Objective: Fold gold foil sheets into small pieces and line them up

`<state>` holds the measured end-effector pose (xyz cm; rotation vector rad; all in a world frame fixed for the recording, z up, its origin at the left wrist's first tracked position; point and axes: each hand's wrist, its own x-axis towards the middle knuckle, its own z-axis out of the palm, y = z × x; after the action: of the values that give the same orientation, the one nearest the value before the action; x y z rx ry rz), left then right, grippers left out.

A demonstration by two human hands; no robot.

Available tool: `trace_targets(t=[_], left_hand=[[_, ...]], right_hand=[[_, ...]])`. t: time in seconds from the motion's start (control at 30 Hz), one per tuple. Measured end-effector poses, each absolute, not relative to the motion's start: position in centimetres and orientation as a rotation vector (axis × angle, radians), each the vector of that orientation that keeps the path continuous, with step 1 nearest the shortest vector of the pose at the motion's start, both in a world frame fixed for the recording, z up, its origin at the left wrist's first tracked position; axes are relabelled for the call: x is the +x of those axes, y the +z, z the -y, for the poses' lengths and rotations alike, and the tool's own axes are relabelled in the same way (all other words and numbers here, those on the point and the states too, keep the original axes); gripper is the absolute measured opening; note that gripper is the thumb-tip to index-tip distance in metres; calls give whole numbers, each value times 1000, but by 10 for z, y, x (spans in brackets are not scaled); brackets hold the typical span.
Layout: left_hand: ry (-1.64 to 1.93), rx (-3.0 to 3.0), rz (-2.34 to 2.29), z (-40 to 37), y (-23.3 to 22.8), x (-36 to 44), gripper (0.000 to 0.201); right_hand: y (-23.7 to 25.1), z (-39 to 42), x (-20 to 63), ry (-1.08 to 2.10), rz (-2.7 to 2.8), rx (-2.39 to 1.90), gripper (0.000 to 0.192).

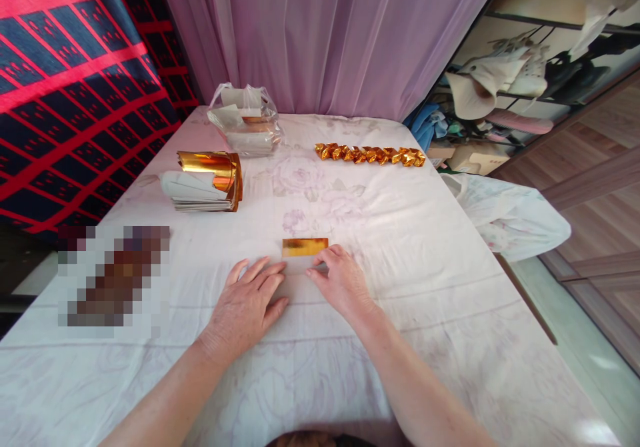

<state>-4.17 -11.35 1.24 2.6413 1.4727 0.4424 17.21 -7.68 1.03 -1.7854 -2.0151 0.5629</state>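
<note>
A small strip of gold foil paper lies flat on the cloth-covered table in front of me, with a pale margin along its near side. My right hand has its fingers bent over the strip's right end, thumb and forefinger at its near corner. Flat on the cloth to the left rests my left hand, fingers spread, their tips close to the strip's near left corner. Whether those tips touch the paper I cannot tell. Farther back on the left stands a folded-over stack of gold and white paper sheets.
Behind the stack sits a clear plastic bag of more papers. A row of folded gold foil pieces lies at the back right. A blurred-out item is at the left. Shelves with shoes and a white bag stand right of the table.
</note>
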Motion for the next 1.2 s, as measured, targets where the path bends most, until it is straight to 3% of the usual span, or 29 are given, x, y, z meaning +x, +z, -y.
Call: trace_targets(t=[0.2, 0.73, 0.93, 1.2], left_hand=[[465, 2645, -1461, 113, 12, -43, 24], [461, 2690, -1432, 110, 12, -46, 20], [520, 2671, -1441, 107, 11, -45, 17], [568, 2647, -1425, 104, 7, -47, 19]], right_hand=[[7, 73, 183, 734, 1977, -1647, 10], [10, 67, 206, 888, 2024, -1461, 38], [5, 66, 225, 1205, 1673, -1319, 18], [-6, 63, 232, 1437, 1265, -1107, 20]])
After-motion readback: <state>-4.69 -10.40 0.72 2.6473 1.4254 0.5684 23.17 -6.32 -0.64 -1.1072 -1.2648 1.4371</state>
